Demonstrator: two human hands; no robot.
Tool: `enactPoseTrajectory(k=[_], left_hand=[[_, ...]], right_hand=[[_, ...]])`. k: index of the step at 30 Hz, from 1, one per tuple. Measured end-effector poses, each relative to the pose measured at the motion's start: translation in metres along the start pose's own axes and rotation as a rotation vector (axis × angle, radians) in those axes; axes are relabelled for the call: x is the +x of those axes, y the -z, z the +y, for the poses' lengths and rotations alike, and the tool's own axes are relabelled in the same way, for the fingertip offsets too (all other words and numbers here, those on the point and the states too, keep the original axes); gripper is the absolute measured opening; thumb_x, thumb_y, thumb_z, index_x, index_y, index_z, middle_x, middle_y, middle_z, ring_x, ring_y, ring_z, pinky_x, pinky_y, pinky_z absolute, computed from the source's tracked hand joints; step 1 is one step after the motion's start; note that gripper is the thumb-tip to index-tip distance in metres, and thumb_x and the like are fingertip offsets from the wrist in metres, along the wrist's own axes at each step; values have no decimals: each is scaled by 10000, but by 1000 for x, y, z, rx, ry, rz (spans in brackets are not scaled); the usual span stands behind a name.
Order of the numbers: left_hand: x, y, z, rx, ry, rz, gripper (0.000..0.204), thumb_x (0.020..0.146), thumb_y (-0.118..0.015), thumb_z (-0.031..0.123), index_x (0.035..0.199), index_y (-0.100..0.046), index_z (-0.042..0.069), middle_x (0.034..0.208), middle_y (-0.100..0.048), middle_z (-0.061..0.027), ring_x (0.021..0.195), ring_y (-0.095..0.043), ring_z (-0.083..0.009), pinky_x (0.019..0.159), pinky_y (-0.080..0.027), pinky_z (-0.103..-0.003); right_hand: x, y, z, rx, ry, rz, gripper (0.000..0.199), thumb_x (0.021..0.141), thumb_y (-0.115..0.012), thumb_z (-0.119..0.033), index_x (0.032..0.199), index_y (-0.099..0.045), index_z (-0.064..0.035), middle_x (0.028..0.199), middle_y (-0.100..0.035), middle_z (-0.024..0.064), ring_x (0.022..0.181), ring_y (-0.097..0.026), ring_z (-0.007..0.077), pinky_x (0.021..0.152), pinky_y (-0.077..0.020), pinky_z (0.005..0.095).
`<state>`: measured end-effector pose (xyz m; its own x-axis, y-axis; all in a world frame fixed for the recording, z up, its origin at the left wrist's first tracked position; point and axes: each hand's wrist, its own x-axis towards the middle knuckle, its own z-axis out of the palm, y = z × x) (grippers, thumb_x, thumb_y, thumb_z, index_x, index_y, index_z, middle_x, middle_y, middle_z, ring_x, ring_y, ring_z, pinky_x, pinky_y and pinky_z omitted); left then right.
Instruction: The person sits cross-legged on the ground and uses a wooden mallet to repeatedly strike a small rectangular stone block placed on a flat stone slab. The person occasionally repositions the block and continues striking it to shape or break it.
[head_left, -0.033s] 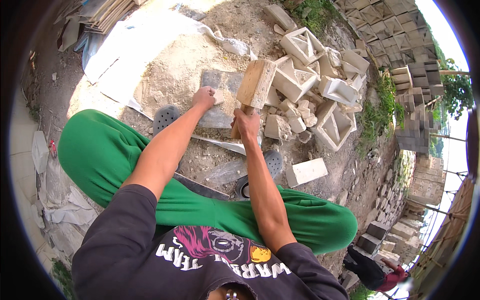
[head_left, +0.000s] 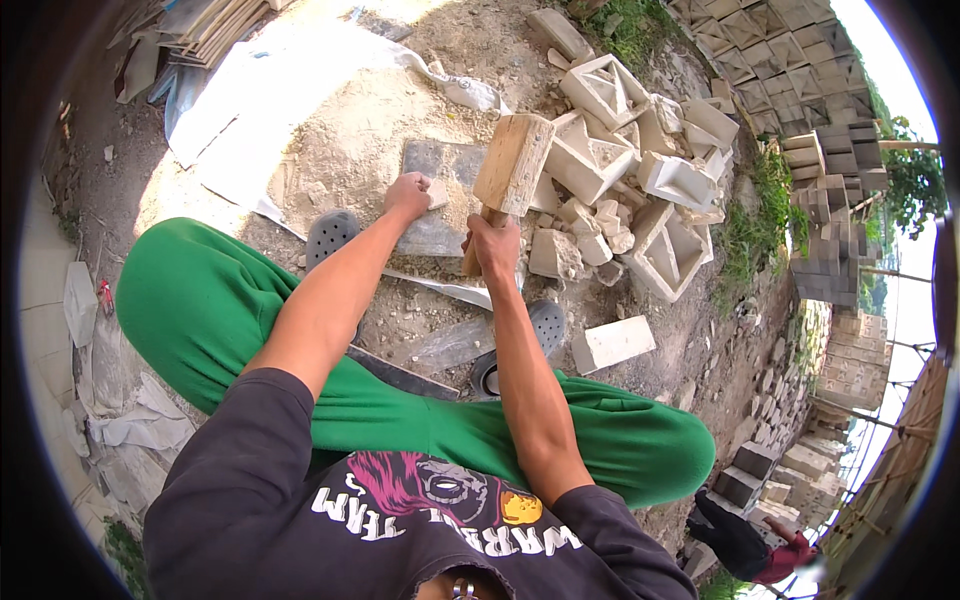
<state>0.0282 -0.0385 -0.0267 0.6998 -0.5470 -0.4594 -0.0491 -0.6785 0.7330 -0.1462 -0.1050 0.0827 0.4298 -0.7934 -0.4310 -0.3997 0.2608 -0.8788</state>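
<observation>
My right hand is wrapped round the handle of a wooden mallet. The mallet's thick, squared head is raised in front of that hand. To its left, my left hand is closed at the edge of a small pale chunk of block, steadying it. Some of its fingertips are hidden. Beneath the chunk lies a dark flat slab, dusted with pale crumbs.
Broken hollow blocks and rubble are heaped right of the mallet. A whole pale block lies nearer my right knee. White sheeting spreads at the far left. Stacked blocks and another person are on the right.
The mallet's head sits a touch higher. My left hand and the chunk look the same.
</observation>
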Motion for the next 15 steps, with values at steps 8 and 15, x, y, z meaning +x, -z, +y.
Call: enactPoseTrajectory(k=[8, 15], left_hand=[[-7, 8, 6, 43, 35, 11, 380, 781, -786, 224, 1133, -694, 114, 1095, -730, -55, 994, -694, -231, 859, -541, -356], [-23, 7, 16, 140, 247, 70, 564, 780, -800, 434, 1187, -619, 88, 1141, -696, -129, 1071, -664, -307, 890, -524, -415]], right_hand=[[10, -13, 55, -480, -168, -192, 349, 718, -712, -240, 775, -675, 102, 708, -691, 179, 614, -692, 275, 585, -541, 388], [23, -9, 78, -414, -214, -217, 432, 695, -700, -301, 784, -689, 122, 751, -711, 219, 692, -716, 315, 658, -545, 404]])
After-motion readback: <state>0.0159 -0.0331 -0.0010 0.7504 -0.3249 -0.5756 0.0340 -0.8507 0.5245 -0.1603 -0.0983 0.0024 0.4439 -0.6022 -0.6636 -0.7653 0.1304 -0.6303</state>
